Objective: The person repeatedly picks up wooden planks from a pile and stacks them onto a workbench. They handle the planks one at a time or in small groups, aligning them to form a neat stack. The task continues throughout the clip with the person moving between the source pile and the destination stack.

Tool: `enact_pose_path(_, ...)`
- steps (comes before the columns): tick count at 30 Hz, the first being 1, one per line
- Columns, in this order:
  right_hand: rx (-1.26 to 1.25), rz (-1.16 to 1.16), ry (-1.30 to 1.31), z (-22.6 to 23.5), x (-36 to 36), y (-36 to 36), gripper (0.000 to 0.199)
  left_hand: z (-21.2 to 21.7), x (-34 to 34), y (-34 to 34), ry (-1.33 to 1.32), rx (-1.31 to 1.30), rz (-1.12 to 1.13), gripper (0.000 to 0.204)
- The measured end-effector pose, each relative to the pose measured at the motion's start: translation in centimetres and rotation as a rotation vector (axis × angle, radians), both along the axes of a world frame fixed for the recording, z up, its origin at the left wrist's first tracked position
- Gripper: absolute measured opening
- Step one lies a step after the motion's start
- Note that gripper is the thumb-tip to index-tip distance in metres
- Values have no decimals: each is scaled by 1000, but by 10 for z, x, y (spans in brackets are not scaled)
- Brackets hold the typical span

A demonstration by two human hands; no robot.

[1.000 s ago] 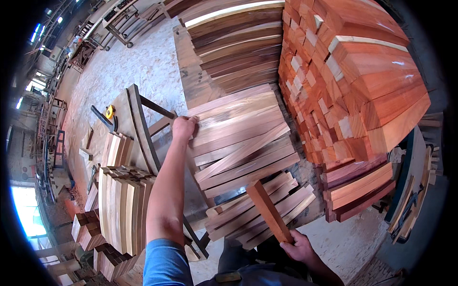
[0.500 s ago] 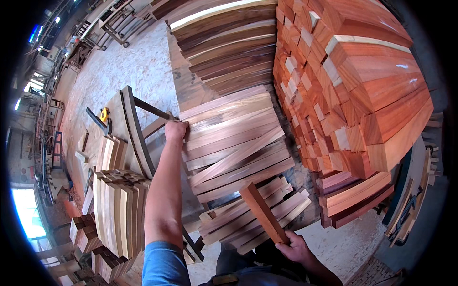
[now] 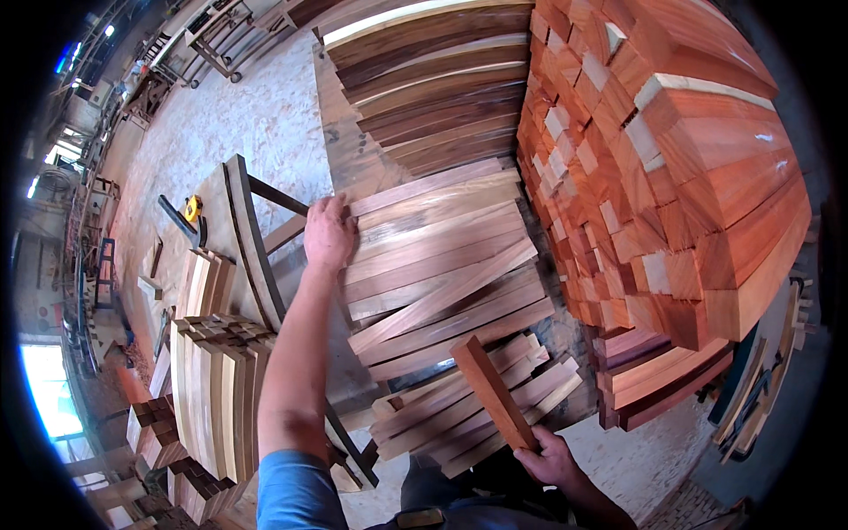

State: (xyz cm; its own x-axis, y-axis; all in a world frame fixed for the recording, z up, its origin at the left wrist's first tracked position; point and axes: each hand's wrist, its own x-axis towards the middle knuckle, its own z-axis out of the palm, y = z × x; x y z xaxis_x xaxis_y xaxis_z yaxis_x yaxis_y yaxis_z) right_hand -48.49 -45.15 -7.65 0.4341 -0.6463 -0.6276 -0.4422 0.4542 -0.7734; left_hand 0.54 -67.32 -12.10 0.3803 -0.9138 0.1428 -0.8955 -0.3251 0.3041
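Reddish stick [image 3: 495, 393]: held in right hand [image 3: 552, 459], over uneven lower slats [image 3: 428, 412].
Left hand [image 3: 331, 234]: placed at ends of pale slats [image 3: 433, 252]; grip cannot be told.
Pale slats: mostly aligned, one slanted slat [image 3: 446, 293] is left.

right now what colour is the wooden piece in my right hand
The wooden piece in the right hand is reddish-brown; it shows best in the head view.

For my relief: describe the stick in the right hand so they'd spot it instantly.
Left of the tall orange stack, pale strips lie at lower centre. The stick slants over them from the right hand, redder than those strips.
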Motion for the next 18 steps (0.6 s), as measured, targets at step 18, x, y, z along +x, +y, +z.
enact_pose_path(18,2,0,-26,-11,-1,-3,40,44,61,-2,-175,331,-347,29)
